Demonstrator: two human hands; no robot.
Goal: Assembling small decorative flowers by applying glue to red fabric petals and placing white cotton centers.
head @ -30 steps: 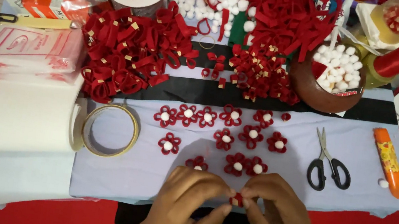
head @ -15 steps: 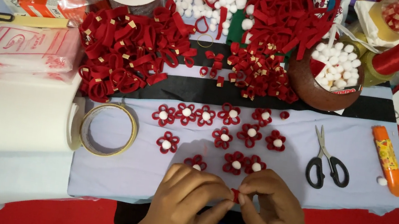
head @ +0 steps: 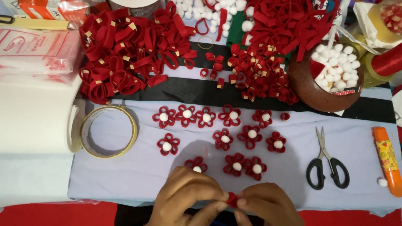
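Small red felt piece [head: 232, 199] sits at the near edge of the table [head: 351, 148], pinched between fingertips of left hand [head: 183, 209] and right hand [head: 269, 223]; both closed on it, most of it hidden. Beyond: 12 finished red flowers [head: 225, 138] w/ white centres, one half behind the left hand. 1 pair scissors [head: 328, 163] and 1 orange glue tube [head: 387, 161] toward right edge, 1 tape roll [head: 108, 131] toward left. Loop piles at far edge too tangled to count.
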